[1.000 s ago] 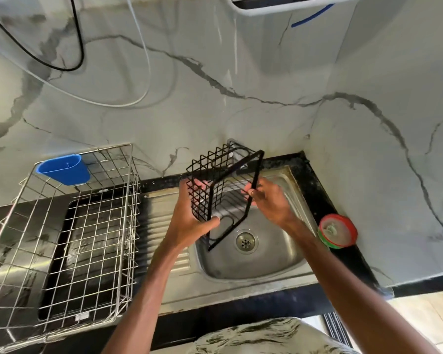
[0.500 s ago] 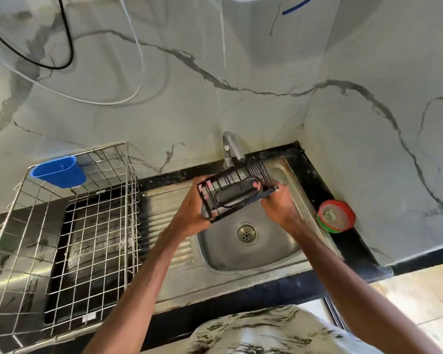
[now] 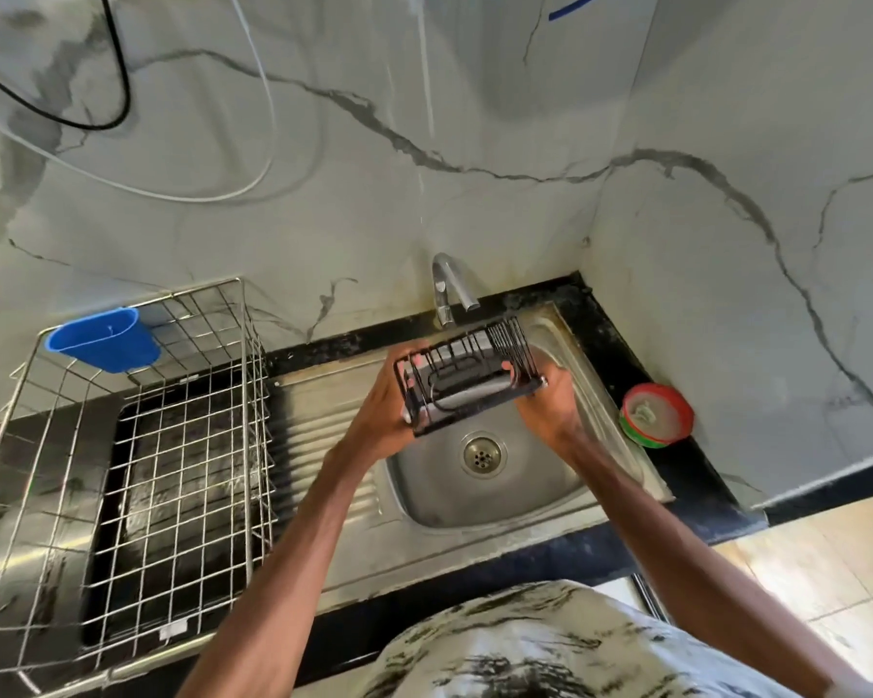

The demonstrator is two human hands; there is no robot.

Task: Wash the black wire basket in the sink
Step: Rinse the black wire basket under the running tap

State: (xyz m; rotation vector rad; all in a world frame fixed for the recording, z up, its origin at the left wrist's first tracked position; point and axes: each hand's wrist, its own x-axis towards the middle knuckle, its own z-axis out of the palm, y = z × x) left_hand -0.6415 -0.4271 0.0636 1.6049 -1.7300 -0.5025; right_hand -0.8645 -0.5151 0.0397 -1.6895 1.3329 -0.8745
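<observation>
1. The marble-patterned wall fills the upper half of the view and turns a corner behind the sink.
2. A steel wire dish rack stands on the left, on the dark countertop, just beside the sink's ribbed drainboard.
3. The steel sink sits between the rack and the corner, with its drain in the middle of the bowl.
4. The black wire basket is held in the air over the bowl, tilted, just below the spout of the tap and above the drain.
5. The left hand grips the basket's left end, with fingers curled round the wires.
6. The right hand holds the basket's right end from below; its fingers wrap behind the frame and are mostly hidden.
7. A blue cup hangs on the rack's far corner.
8. A round red-and-green container rests on the countertop to the right of the sink.
</observation>
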